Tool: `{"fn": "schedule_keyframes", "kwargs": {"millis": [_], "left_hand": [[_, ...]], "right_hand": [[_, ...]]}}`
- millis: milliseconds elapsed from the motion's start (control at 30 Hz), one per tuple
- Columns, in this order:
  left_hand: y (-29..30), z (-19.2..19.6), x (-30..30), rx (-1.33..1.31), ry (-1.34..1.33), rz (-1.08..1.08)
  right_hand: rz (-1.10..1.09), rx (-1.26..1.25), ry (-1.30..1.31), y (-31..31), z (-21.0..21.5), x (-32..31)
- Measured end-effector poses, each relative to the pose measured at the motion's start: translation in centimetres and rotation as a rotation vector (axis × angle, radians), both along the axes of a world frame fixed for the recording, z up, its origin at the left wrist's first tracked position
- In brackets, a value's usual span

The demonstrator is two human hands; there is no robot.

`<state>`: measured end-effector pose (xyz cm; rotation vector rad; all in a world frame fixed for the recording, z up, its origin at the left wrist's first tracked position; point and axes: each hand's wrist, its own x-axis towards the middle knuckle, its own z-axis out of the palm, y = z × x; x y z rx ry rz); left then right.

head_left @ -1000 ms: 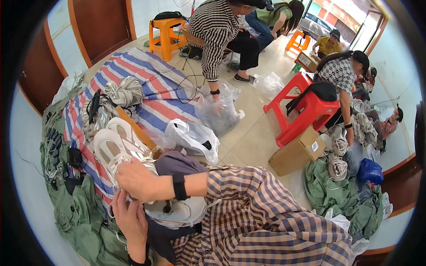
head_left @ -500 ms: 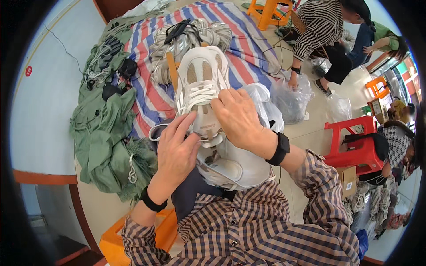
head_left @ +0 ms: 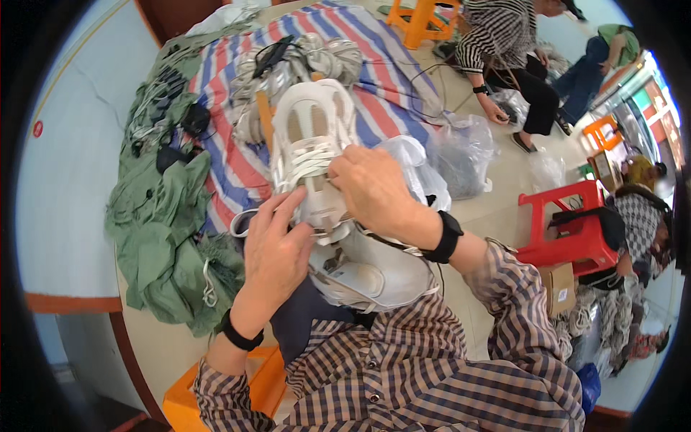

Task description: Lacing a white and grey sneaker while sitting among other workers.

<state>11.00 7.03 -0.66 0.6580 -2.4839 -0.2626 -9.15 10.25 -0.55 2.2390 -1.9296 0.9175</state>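
A white and beige sneaker [head_left: 309, 122] with white laces [head_left: 313, 164] points its toe away from me above my lap. My left hand [head_left: 277, 241] has its fingers bent onto the left edge of the sneaker's tongue, just below the laces. On the opposite side, my right hand [head_left: 378, 191] is closed with its fingertips at the lace edge. Whatever is pinched beneath those fingertips is hidden. Nearer to me, a pale shoe [head_left: 374, 277] rests in my lap with its opening facing up.
Bundled pale cords [head_left: 335, 57] lie on a striped sheet [head_left: 381, 119] ahead. Green cloth [head_left: 162, 252] is heaped at left. Clear plastic bags [head_left: 461, 155] and a red stool [head_left: 568, 223] stand at right. A person in a striped top [head_left: 497, 36] sits at upper right.
The view has shifted slightly, moving the scene leftward. Both my hands remain on the sneaker in nearly the same places. The co-worker's hand has lifted away from the plastic bag.
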Motion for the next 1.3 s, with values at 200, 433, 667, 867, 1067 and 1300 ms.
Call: {"fn": "schedule_keyframes", "kwargs": {"millis": [200, 433, 667, 867, 1067, 1300], "left_hand": [[-0.1, 0.0, 0.1, -0.013, -0.028, 0.01], [-0.1, 0.3, 0.0, 0.026, -0.008, -0.026], [0.0, 0.3, -0.3, -0.016, -0.033, -0.019], [0.4, 0.1, 0.4, 0.017, -0.053, 0.012], [0.2, 0.4, -0.2, 0.021, 0.048, -0.007], [-0.7, 1.5, 1.4, 0.821, 0.365, 0.176]], "right_hand": [[-0.028, -0.054, -0.067, 0.3, -0.1, 0.9], [-0.031, 0.285, -0.461, -0.4, 0.7, 1.2], [0.002, -0.085, -0.086, 0.1, -0.9, 1.2], [0.23, -0.199, -0.246, -0.8, -1.7, 1.6], [0.178, -0.102, 0.009, 0.2, 0.9, 1.4], [0.222, -0.168, 0.033, -3.0, 1.3, 1.5]]}}
